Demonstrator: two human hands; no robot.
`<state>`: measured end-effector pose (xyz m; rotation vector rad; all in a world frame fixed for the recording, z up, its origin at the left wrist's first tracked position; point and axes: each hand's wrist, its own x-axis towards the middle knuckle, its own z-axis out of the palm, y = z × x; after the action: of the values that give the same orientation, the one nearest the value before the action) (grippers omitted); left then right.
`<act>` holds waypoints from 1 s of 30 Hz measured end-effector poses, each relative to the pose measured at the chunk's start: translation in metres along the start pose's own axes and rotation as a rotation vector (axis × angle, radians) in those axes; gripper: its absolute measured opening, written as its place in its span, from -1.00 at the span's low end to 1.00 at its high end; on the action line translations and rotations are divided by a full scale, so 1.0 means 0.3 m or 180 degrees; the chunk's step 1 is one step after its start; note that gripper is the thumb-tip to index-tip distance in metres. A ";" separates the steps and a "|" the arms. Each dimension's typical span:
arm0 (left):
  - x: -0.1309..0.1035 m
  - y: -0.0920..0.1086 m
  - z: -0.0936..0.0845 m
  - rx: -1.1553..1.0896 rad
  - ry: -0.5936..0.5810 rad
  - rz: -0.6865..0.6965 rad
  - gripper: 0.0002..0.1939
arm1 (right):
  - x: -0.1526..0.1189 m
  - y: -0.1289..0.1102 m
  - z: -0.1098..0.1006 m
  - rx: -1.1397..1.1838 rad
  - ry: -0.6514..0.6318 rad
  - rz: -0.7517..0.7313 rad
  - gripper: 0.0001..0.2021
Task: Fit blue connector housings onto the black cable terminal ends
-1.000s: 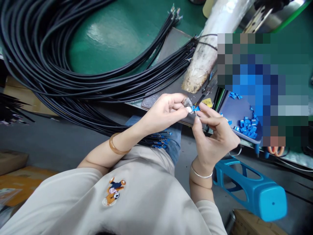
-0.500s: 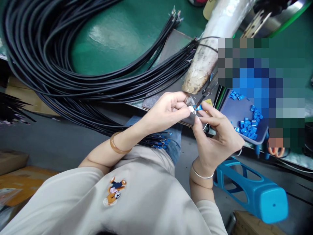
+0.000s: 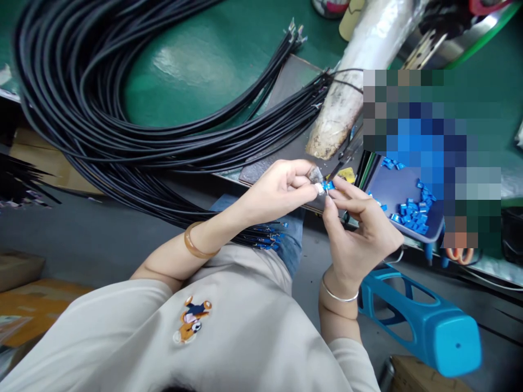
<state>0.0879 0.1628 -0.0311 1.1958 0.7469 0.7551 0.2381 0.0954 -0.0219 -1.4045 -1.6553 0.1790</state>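
Far left, dark wire bundle; then big loop of black cables across green table, some ends with blue tips hanging by the jeans. Left hand pinches a small white bit, blue piece just beside it. Right hand very near the left, thumb and forefinger closed on thin pale wire; cannot tell if its other fingers grip the blue piece. Little change from half a second ago: both hands still meet over the same small parts, so the fine fingertip work looks to be under way. Further right, tray with loose blue pieces, below it a blue stool
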 end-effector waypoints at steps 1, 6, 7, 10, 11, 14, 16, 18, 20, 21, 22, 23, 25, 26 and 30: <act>0.001 -0.001 0.000 -0.0003 0.0001 0.0007 -0.90 | 0.001 0.000 0.000 -0.0025 0.0000 -0.0020 -0.90; 0.009 -0.005 0.000 -0.0016 0.0000 0.0078 -0.95 | 0.006 0.003 0.003 -0.0087 0.0042 -0.0098 -0.88; 0.010 -0.004 -0.001 -0.0016 0.0003 0.0084 -0.96 | 0.007 0.003 0.003 -0.0089 0.0036 -0.0085 -0.89; 0.011 0.001 0.000 -0.0029 -0.0002 0.0083 -0.96 | 0.012 -0.001 0.001 -0.0102 0.0043 -0.0055 -0.90; 0.011 0.005 0.001 -0.0041 -0.0007 0.0078 -0.96 | 0.014 -0.003 -0.001 -0.0111 0.0059 -0.0066 -0.90; 0.013 0.020 0.004 -0.0109 -0.0034 0.0061 -0.96 | 0.019 -0.010 -0.005 -0.0169 0.0066 -0.0132 -0.88; 0.016 0.029 0.005 -0.0177 -0.0046 0.0042 -0.95 | 0.020 -0.013 -0.006 -0.0212 0.0052 -0.0160 -0.88; 0.020 0.033 0.005 -0.0228 -0.0071 0.0018 -0.93 | 0.016 -0.013 -0.006 -0.0214 0.0064 -0.0140 -0.88; 0.021 0.031 0.002 -0.0236 -0.0120 -0.0031 -0.94 | 0.011 -0.009 -0.005 -0.0179 0.0069 -0.0082 -0.88; 0.021 0.029 -0.001 -0.0229 -0.0151 -0.0061 -0.96 | 0.008 -0.006 -0.004 -0.0172 0.0054 -0.0059 -0.88; 0.021 0.025 -0.003 -0.0219 -0.0174 -0.0085 -0.99 | 0.007 -0.003 -0.002 -0.0175 0.0034 -0.0044 -0.88; 0.020 0.022 -0.005 -0.0206 -0.0187 -0.0096 -1.00 | 0.006 0.000 -0.001 -0.0182 0.0012 -0.0045 -0.89; 0.019 0.017 -0.007 -0.0183 -0.0192 -0.0076 -0.99 | 0.008 0.004 0.001 -0.0207 -0.0008 -0.0095 -0.89; 0.019 0.015 -0.007 -0.0174 -0.0191 -0.0052 -0.98 | 0.011 0.005 0.002 -0.0221 0.0003 -0.0136 -0.88; 0.018 0.017 -0.004 -0.0148 -0.0191 0.0025 -0.91 | 0.022 0.003 0.005 -0.0272 0.0077 -0.0245 -0.85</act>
<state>0.0892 0.1690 -0.0270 1.1750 0.6720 0.7363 0.2382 0.1017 -0.0197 -1.3983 -1.7113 0.0476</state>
